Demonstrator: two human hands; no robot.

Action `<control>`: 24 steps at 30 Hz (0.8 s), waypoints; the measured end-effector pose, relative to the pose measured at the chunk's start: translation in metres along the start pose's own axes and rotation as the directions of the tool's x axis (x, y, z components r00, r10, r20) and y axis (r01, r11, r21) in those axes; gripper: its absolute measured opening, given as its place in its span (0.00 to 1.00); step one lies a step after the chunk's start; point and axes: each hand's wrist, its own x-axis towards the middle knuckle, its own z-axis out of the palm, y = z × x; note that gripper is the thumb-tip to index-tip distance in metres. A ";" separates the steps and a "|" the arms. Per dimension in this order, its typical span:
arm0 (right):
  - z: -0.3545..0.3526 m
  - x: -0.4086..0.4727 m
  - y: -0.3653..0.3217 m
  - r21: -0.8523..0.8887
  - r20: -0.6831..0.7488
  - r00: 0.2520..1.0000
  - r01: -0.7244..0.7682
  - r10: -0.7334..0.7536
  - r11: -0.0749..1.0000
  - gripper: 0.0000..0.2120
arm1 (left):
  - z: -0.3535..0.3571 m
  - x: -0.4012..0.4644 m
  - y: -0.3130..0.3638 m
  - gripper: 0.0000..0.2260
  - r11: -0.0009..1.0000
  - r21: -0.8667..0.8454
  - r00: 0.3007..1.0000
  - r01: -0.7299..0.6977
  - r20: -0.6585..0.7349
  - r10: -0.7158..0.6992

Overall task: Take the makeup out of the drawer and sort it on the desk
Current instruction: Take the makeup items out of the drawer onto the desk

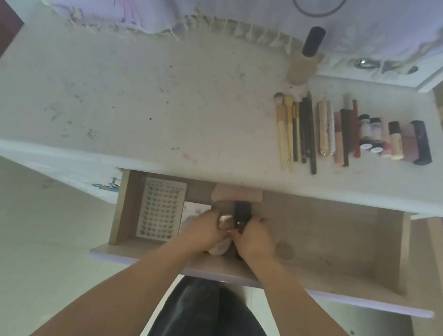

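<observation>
Both hands are inside the open drawer point(346, 240). My left hand point(206, 229) grips a small brownish compact point(225, 221). My right hand point(255, 237) holds a dark rectangular makeup case point(242, 211) right beside it. A pale rounded item point(219, 249) lies under my hands, mostly hidden. A white lash tray point(161, 209) and a small white palette point(193, 212) rest at the drawer's left. On the desk point(111, 97) at the right lies a sorted row of brushes point(286, 128), pencils point(308, 131), tubes point(340, 135) and lipsticks point(396, 140). A foundation bottle point(307, 56) stands behind them.
A fringed lilac cloth point(180, 1) hangs along the desk's back edge. A beige pouch point(236, 193) sits at the drawer's rear under the desk lip. A round stain point(284, 249) marks the drawer floor. A drawer knob point(111, 183) sticks out at the left.
</observation>
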 end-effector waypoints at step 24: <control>-0.270 0.006 -0.107 0.502 -0.514 0.823 0.516 -0.241 0.694 0.13 | -0.246 0.027 0.127 0.12 0.864 -0.230 0.788 -0.449 -0.557 0.261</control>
